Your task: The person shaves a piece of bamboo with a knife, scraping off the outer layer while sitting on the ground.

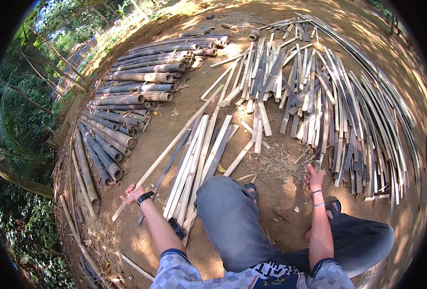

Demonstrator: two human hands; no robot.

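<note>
My left hand (135, 194) is closed around a long pale bamboo strip (167, 153), near its lower end. The strip slants away from me, up and to the right, over the ground. My right hand (313, 177) is closed on a hand tool with a rounded grey-brown end (315, 165); its kind is hard to make out, and my fist hides part of it. Between my left arm and my bent knee lies a bundle of split bamboo strips (194, 161), pale on one face and dark on the other.
Whole bamboo poles (141, 77) are stacked at the far left. A broad spread of split bamboo (314, 91) covers the ground at the right. Shavings and twigs (281, 164) litter the dirt ahead of my feet. A dark box-shaped object (176, 228) lies beside my left forearm.
</note>
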